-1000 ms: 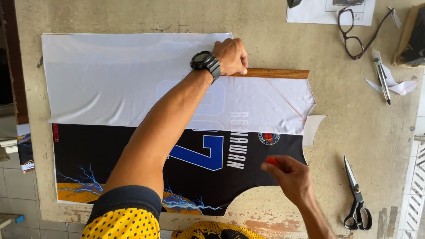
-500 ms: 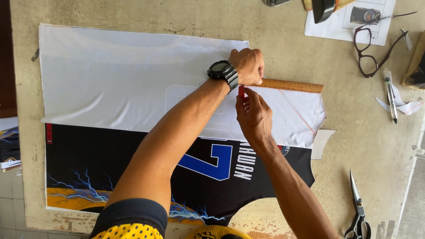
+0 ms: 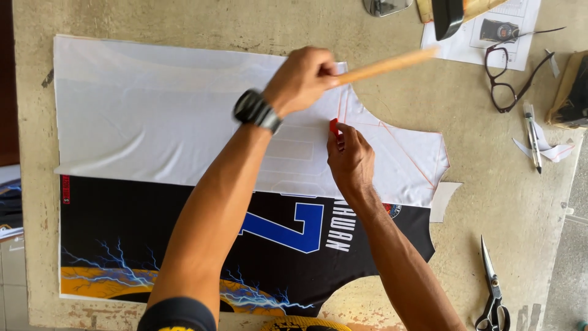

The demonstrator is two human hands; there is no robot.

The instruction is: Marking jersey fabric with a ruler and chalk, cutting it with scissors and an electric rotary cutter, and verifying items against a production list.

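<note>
My left hand point(image 3: 304, 78), with a black watch on its wrist, grips a wooden ruler point(image 3: 386, 65) that is lifted and tilted up to the right above the white fabric point(image 3: 153, 116). My right hand point(image 3: 349, 156) pinches a small red piece of chalk point(image 3: 334, 126) and rests its tip on the white fabric, next to thin red lines drawn there. The white fabric lies folded over a black printed jersey panel point(image 3: 141, 227) with a blue numeral and lightning pattern. Both lie flat on the worn table point(image 3: 490, 208).
Scissors point(image 3: 493, 291) lie at the table's lower right. Black glasses point(image 3: 511, 76), a pen point(image 3: 531, 136) on paper scraps and a printed sheet point(image 3: 490, 30) sit at the upper right. A dark tool point(image 3: 447, 15) lies at the top edge.
My left hand has lifted the ruler off the fabric and swung it up to the right. My right hand, down at the jersey edge a second ago, now holds chalk on the white fabric.
</note>
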